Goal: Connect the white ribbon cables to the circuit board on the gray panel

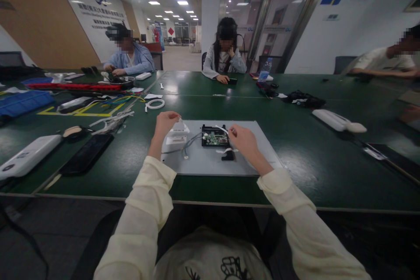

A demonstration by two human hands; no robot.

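A flat grey panel (197,167) lies on the table in front of me. On it sits a green circuit board (215,139) in a black frame, with a bundle of grey wires (188,143) running off to its left. My right hand (244,140) is closed at the board's right edge, pinching a thin white strip (221,129). Over the panel's far left corner, my left hand (166,124) is closed in a pinch; a small pale thing shows at its fingertips, too blurred to name. White labels (176,140) lie below it. A black piece (227,155) rests near the board.
Left of the panel are a phone (87,154), a white power bank (30,156), loose white cables (113,121) and a blue tray (24,103). A coiled white cable (155,104) lies beyond. Across the table sit other people, near a water bottle (265,70).
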